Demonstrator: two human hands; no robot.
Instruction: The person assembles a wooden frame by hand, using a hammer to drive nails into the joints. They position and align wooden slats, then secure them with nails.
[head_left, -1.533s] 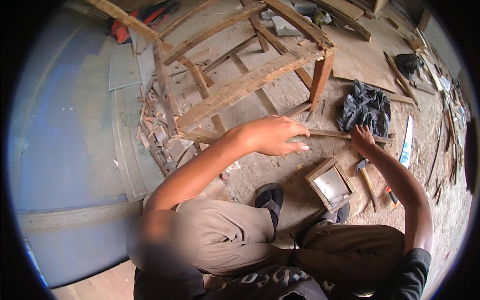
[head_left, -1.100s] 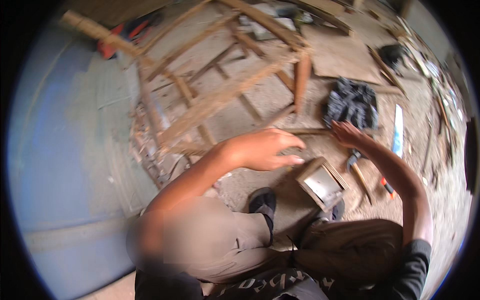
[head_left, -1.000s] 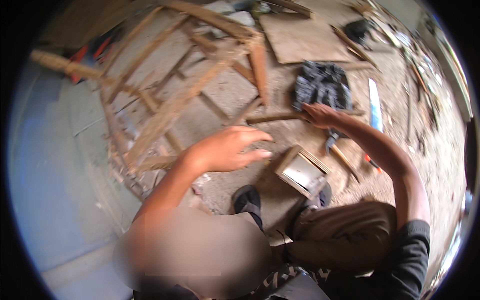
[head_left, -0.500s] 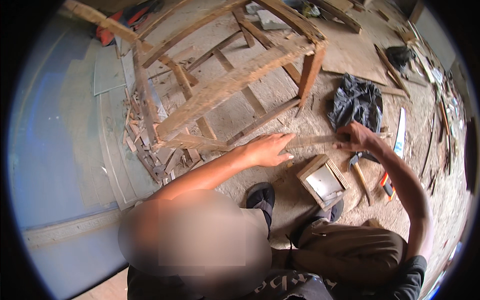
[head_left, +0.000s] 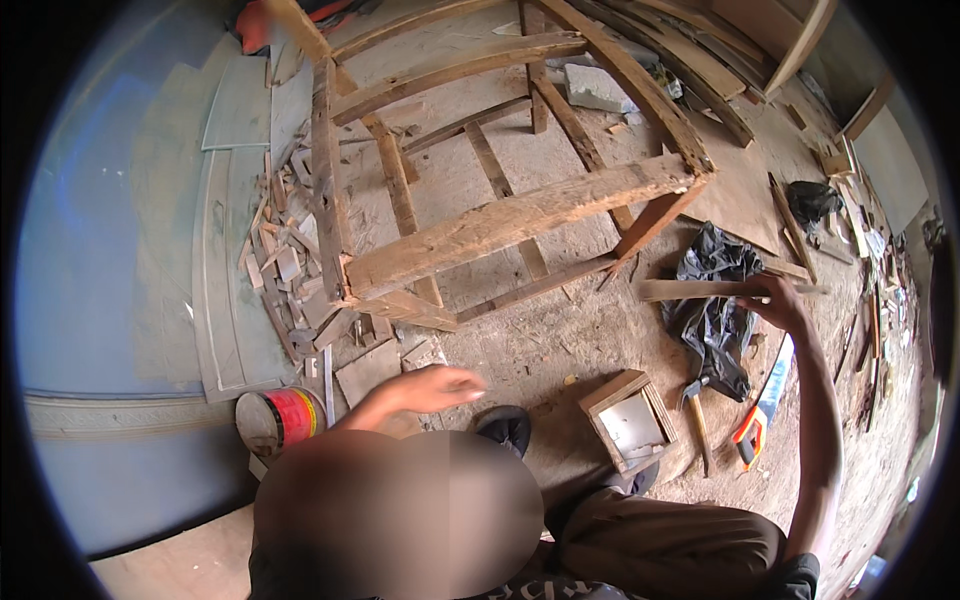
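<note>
My right hand [head_left: 772,303] grips a short wooden strip [head_left: 690,290] near its right part, held above a crumpled black plastic bag [head_left: 715,345]. To the left, my left hand [head_left: 432,388] is empty, its fingers stretched out and held together over the floor by my shoe. Beyond both hands stands a rough wooden frame [head_left: 520,222] with several rails and slats. A small wooden box [head_left: 612,385] with a whitish panel inside sits near my feet. Right of it lie a hammer [head_left: 699,425] and a handsaw [head_left: 768,400] with an orange and black handle.
A red-banded bucket [head_left: 290,417] stands at my left. Wood offcuts [head_left: 287,262] are heaped beside the frame's left leg, near a bluish panel [head_left: 110,250]. A pale block [head_left: 597,88] and long boards [head_left: 690,70] lie at the far side. Scraps line the right.
My left hand has come away from the wooden strip's left end and moved left and nearer. My right hand still holds the strip, farther right. The view has shifted, bringing the bucket into sight.
</note>
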